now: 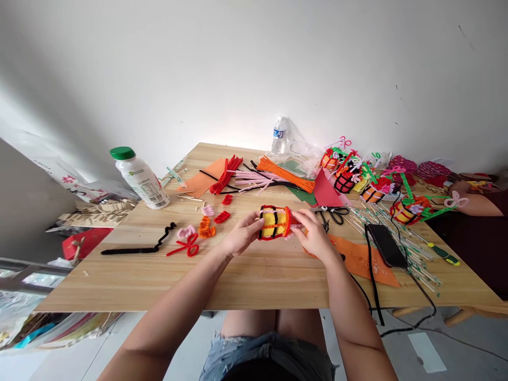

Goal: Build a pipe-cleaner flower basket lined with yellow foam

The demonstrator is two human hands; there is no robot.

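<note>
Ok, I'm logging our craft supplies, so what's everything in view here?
small basket: one, yellow with red and black trim, between both hands
drink bottle: one, white with green cap, table's left rear
water bottle: one, clear, by the wall
pipe-cleaner bundles: three, red, pink, orange, rear middle
paper sheets: several, orange, red, green, rear and right
long pipe cleaner: one, black, left front
curled pieces: several, red, pink, orange, left of the hands
scissors: one, black handles, right of the basket
phone: one, black, right side
finished baskets: several, multicoloured, right rear
table: one, light wood, under everything
co-worker's arm: one, far right edge
left hand: one, on the basket's left end
right hand: one, on its right end
</note>
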